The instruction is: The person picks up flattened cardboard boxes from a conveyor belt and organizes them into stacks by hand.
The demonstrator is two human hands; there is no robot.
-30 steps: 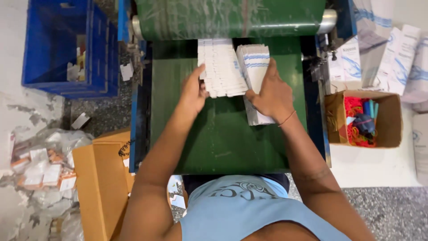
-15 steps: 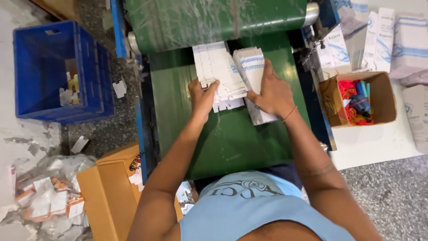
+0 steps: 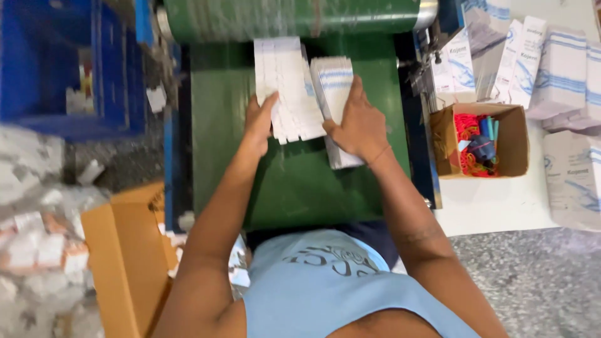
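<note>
On the green conveyor belt [image 3: 294,181], the left hand [image 3: 258,122] grips the near-left edge of a row of flat white cartons [image 3: 285,87]. Just at its 3 o'clock, the right hand [image 3: 357,125] lies open, palm down, on a blue-striped carton stack [image 3: 335,87]. A small cardboard box [image 3: 516,141] of red rubber bands sits further toward 3 o'clock.

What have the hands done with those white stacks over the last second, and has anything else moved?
Little changed. The left hand slid a touch toward the person along the near left edge of the plain white stack; its fingers now curl on that edge. The right hand stays flat on the blue-striped stack, keeping hold. Both stacks remain side by side on the green belt. The blue crate and small cardboard box seem unmoved.
</note>
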